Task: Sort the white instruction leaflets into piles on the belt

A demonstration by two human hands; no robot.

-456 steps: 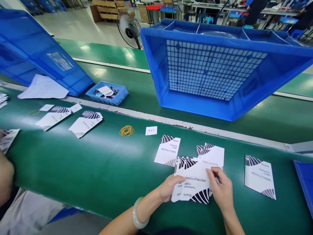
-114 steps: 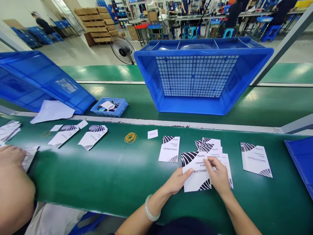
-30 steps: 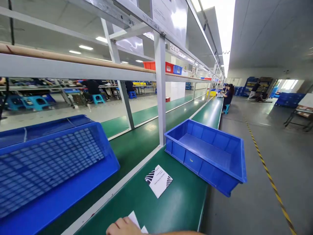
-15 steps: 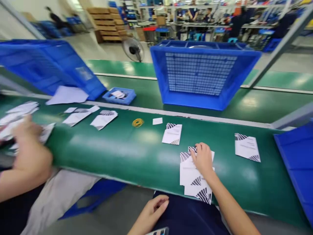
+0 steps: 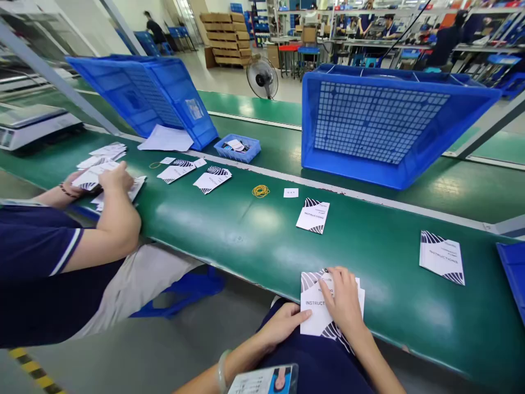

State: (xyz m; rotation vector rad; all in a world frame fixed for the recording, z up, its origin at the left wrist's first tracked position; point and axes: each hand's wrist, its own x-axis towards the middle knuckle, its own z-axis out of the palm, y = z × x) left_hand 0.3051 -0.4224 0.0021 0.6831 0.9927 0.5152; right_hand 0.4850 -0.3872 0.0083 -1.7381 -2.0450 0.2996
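Observation:
A loose stack of white instruction booklets [image 5: 318,314] with black-striped corners lies at the table's near edge, partly over my lap. My right hand [image 5: 345,298] reaches across the top of the stack, fingers bent at its upper edge and thumb on the cover. At the lower left, my left hand [image 5: 283,325] has its thumb on the booklets' side edge; its other fingers are partly hidden. Beyond the stack lies another instruction booklet pile [image 5: 313,215], beside a small white card [image 5: 291,192]. Farther right is one more pile of booklets [image 5: 442,257].
Yellow rubber bands [image 5: 261,191] lie on the green table [image 5: 213,230]. Large blue crates [image 5: 394,164] lean along the back, near a small blue basket [image 5: 238,149]. On the left a co-worker [image 5: 102,219] handles similar booklets. A scale [image 5: 36,126] stands far left.
The booklets under my right hand have come closer to the table's near edge and overlap more neatly. My left hand has risen from my lap to their left edge. The camera view has shifted left.

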